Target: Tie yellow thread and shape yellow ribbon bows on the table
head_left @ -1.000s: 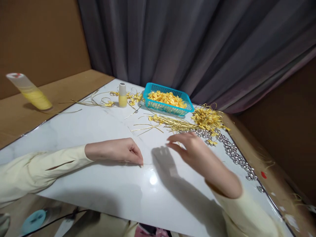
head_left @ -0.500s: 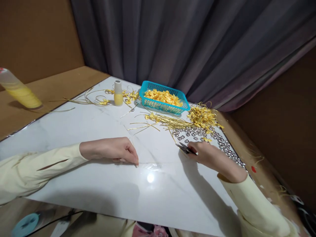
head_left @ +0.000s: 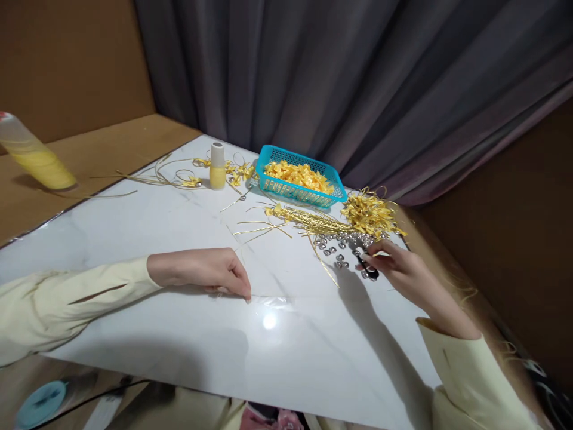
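My left hand [head_left: 219, 273] rests on the white tabletop [head_left: 286, 358], its fingers closed in a pinch. A faint thin line runs right from the fingertips; whether it is a thread or a crease I cannot tell. On the right, my right hand [head_left: 394, 266] has its fingers closed on small black snips [head_left: 367, 267], held low among the silver metal pieces [head_left: 341, 261]. Several of these pieces are partly covered by that hand. Just left of the snips, a gold cord [head_left: 324, 261] lies with its end on the table, beside a bundle of gold cords [head_left: 320, 222].
A blue basket [head_left: 304, 196] of yellow bows stands at the back. Right of it is a heap of yellow bows with cords [head_left: 371, 212]. A small yellow bottle [head_left: 217, 167] and looped cords stand back left. A larger yellow container [head_left: 40, 156] leans at far left.
My right hand has moved right and slightly back with the snips, over the silver pieces, away from the gold cord's end. My left hand has stayed in its pinch.
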Tool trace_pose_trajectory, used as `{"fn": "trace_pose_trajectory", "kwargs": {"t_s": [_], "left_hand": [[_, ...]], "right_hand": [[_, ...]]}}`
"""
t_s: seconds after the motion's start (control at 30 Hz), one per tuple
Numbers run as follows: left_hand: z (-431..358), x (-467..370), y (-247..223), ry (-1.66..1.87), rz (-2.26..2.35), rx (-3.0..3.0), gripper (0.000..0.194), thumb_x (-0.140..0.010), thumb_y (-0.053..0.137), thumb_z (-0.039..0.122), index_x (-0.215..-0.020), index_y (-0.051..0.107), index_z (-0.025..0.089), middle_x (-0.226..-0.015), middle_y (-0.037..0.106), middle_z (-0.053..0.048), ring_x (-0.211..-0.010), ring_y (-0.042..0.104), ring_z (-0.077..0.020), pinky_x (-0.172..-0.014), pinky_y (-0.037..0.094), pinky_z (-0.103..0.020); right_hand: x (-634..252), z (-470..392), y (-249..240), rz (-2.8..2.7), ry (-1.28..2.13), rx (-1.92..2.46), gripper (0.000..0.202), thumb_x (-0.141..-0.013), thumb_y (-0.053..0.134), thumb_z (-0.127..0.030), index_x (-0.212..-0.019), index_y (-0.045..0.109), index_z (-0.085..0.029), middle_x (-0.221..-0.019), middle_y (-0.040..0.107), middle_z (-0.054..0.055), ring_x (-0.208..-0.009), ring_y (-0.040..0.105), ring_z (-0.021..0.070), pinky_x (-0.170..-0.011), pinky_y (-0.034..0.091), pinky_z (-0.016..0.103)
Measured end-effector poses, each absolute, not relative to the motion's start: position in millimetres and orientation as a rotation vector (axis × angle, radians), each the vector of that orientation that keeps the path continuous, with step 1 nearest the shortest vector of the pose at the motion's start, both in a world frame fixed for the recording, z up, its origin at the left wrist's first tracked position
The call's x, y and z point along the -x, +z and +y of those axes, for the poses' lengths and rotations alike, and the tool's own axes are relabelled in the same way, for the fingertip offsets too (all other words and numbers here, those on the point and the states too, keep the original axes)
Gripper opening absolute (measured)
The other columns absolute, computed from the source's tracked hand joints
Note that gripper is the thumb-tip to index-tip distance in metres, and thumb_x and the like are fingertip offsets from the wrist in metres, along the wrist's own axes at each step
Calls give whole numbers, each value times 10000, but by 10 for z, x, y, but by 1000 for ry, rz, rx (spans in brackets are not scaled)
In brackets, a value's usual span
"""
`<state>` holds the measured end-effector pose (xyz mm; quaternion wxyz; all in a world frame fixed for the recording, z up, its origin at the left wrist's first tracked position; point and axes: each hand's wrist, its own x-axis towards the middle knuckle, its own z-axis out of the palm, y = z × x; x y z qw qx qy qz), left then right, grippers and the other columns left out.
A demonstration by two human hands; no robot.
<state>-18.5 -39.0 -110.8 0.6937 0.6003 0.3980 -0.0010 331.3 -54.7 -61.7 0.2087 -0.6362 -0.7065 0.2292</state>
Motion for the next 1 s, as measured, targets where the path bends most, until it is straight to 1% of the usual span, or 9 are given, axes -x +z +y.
{"fn": "trace_pose_trajectory", "kwargs": {"t_s": [0.1,0.2,0.33,0.4,0.47,0.53,0.6,0.83,1.0], "left_hand": [[-395,190,-1093,-13,895,-1347,273,-699,716,381,-731,728,110,-519,421,39,-470,281,-70,-436,191,-226],[-398,203,-1089,-15,884,-1345,276,-702,715,387,-731,729,113,-513,407,44,-469,272,-68,-438,190,-227],[-394,213,-1112,-3,859,-1315,278,-699,723,390,-738,730,115,-510,407,46,-463,267,-66,-434,178,-229],[-390,213,-1127,7,851,-1297,292,-688,734,401,-732,727,112,-511,417,43,-460,275,-66,-431,176,-229],[-387,211,-1136,20,833,-1287,316,-677,744,422,-722,722,110,-510,418,43,-458,278,-65,-430,171,-230],[-385,211,-1137,26,809,-1276,332,-675,746,440,-709,715,112,-506,408,47,-454,269,-62,-429,162,-233],[-383,211,-1128,30,788,-1264,329,-675,747,439,-676,698,115,-502,389,54,-447,250,-57,-427,151,-236],[-384,208,-1064,-11,803,-1209,323,-670,746,432,-648,690,115,-493,366,57,-441,235,-56,-419,118,-239],[-388,193,-1030,-12,829,-1156,306,-645,761,406,-641,688,109,-483,375,57,-430,242,-48,-417,110,-235]], "right_hand": [[-3182,-705,-461,-1610,824,1653,391,-745,665,-557,-825,522,-201,-695,616,32,-687,593,181,-627,435,277],[-2958,-941,-392,-1301,1062,1500,365,-699,759,-453,-878,571,-197,-723,595,7,-572,504,108,-560,398,237],[-2552,-1329,-592,-961,1663,1474,369,-717,783,-406,-926,622,-147,-578,468,-49,-429,333,22,-420,222,161],[-2333,-1511,-767,-775,2039,1330,348,-718,791,-372,-908,633,-126,-541,410,-80,-369,216,-15,-375,141,150],[-2135,-1642,-925,-628,2263,1150,283,-814,710,-368,-896,642,-106,-474,332,-102,-348,124,-18,-358,115,147],[-1975,-1703,-1030,-528,2323,1012,275,-893,615,-372,-924,641,-100,-425,288,-112,-327,95,-6,-346,116,150],[-1854,-1701,-1080,-472,2294,942,279,-914,584,-369,-937,631,-95,-416,296,-110,-324,104,1,-351,144,149],[-1638,-1601,-1106,-398,2199,921,277,-878,642,-349,-940,593,-84,-506,413,-81,-371,164,-6,-417,215,148],[-1608,-1615,-1156,-405,2227,902,298,-897,612,-381,-951,578,-90,-510,418,-80,-366,183,0,-418,226,163]]}}
